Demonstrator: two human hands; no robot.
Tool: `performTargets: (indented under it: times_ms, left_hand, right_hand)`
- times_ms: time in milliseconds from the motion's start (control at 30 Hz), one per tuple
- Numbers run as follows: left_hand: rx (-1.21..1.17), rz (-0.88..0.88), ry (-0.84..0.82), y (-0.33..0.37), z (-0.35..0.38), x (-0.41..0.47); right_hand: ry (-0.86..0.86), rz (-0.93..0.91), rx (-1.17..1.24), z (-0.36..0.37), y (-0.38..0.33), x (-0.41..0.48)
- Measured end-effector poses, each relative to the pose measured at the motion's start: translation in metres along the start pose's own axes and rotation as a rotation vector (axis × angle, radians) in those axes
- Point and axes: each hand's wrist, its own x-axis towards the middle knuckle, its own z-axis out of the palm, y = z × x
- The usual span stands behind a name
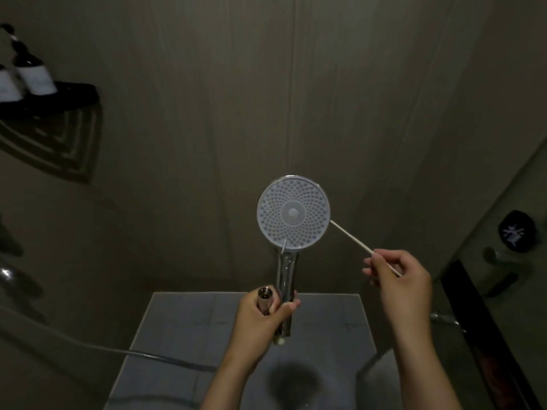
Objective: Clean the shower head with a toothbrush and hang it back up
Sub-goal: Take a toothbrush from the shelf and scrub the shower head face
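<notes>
The left hand's fingers (291,304) curl round the lower part of the chrome handle (285,270) of the shower head (293,213), just below the middle of the frame. The same left hand (263,313) also holds the metal hose connector (263,300) beside the handle, its open end pointing up. The shower head's long axis runs almost straight up and down the frame. Its round nozzle face is at the top and turned toward the camera, and the handle's bare pale end pokes out below the hand. The hose (133,352) trails from under the left wrist toward the left edge of the frame.

At centre right, the right hand's fingers (374,261) pinch a thin white stick (352,236) near its lower end. I cannot tell whether it carries bristles. The stick slants from the right hand (405,279) up and left. Its far tip is at the right rim of the nozzle face, though I cannot tell whether it touches.

Below the hands lies a grey tiled floor (189,321). Brown-grey wall panels (207,113) fill the frame behind. In the upper left a dark corner shelf (59,96) carries dark bottles (32,72) with pale labels. A dark round object (516,230) sits at the right edge.
</notes>
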Motion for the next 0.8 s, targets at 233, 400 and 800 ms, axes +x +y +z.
performTargets:
  times_ms: [233,400,800]
  left_hand:
    - [-0.02,0.008,-0.099,0.001,-0.014,0.004]
    - [0.023,0.034,-0.154,-0.002,-0.036,0.017]
    - [0.123,0.003,0.101,-0.006,-0.065,0.02]
  right_hand:
    - [0.119,0.082,0.15,0.006,-0.008,-0.009]
    - [0.026,0.161,0.359,0.016,-0.014,-0.013]
    - [-0.329,-0.057,0.049,0.075,-0.014,-0.041]
